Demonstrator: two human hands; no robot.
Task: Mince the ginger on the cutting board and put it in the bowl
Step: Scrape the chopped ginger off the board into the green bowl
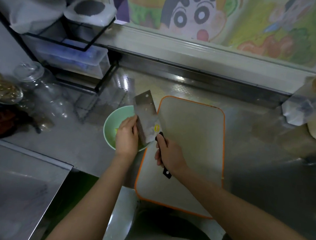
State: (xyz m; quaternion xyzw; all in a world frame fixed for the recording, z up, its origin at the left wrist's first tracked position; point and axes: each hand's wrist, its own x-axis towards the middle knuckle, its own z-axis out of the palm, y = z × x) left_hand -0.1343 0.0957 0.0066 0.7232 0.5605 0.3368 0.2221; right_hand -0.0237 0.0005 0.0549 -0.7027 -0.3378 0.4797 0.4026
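The cleaver is held with its long axis running from lower right to upper left at mid-frame, its blade over the bowl, which lies just left of the board on the surface and nearer the left hand. The handle is gripped by the right hand. The left hand's fingers are pressed together against the blade, though whether it is pinched cannot be told. One cleaver, one bowl and one board are counted; pale ginger is seen only in the bowl.
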